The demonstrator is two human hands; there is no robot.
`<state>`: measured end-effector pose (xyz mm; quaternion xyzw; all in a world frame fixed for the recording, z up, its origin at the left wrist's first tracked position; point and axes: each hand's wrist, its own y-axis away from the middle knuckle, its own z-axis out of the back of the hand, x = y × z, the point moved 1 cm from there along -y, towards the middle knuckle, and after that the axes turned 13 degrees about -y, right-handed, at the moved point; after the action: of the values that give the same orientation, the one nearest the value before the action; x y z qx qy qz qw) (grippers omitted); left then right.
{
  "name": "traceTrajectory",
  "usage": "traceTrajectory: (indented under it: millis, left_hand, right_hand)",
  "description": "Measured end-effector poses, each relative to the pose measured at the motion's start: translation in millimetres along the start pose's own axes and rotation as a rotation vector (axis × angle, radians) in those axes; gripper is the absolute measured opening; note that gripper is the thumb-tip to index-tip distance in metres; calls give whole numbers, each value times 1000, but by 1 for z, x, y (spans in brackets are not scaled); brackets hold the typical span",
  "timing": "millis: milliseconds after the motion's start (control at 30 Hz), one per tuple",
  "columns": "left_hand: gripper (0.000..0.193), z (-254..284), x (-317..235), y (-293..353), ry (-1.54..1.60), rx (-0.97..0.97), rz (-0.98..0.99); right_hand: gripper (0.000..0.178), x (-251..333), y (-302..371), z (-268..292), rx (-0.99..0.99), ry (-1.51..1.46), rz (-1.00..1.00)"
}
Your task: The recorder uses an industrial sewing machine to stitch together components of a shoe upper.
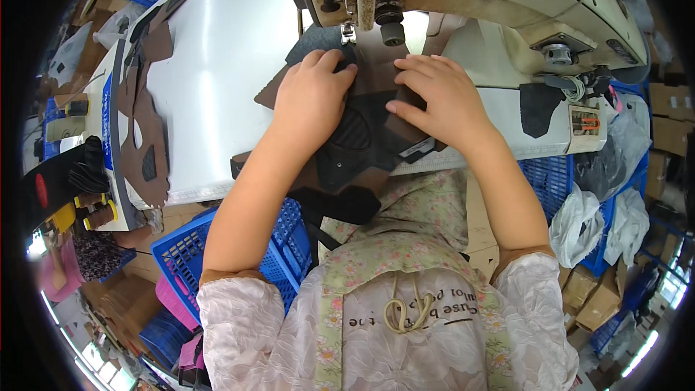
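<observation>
"Where did the workpiece lie?"

"The brown-and-black workpiece [355, 137] lay beneath both hands on the white table [217, 65], in front of the sewing machine [478, 0]. Its near part hung over the table's edge toward the flowered apron [427, 213]."

"And the left hand [311, 94]?"

"It rested on the workpiece's left side, knuckles up, fingers bent, the thumb close to the forefinger. Whether it pinched a layer could not be told — the palm hid the underside."

"The right hand [441, 98] did the same?"

"Not quite. It sat on the right side with the thumb well apart from the fingers, a gap showing between them, and the fingertips were bent down onto the material."

"How near was the metal presser foot [349, 32]?"

"Just beyond the left fingers, by the dark grey panel [318, 40]. Whether it pressed on that panel was too small to tell."

"What else lay about?"

"Brown cut pieces [148, 130] ran along the table's left side, and a black piece [537, 108] lay to the right, near a small tray [585, 139] with something orange in it. Below the table, on the left — a blue basket [181, 253], tilted, near the left forearm."
</observation>
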<state>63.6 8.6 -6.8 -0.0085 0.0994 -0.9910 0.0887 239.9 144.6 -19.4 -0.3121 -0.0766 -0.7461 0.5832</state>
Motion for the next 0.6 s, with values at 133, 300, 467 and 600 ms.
traceTrajectory:
  millis: [133,300,467,600]
  left_hand:
    - [35,-1,14,-1,121,34,-17]
    - [38,2,8,3,9,20,-54]
    - [41,6,4,1,-85,67,-51]
    - [35,2,6,-1,-152,65,-16]
  right_hand:
    - [37,6,11,3,73,12,50]
    - [41,2,22,-2,47,48,123]
    - [42,-3,28,-12,31,-18,89]
    - [42,4,26,-20,18,-20,51]
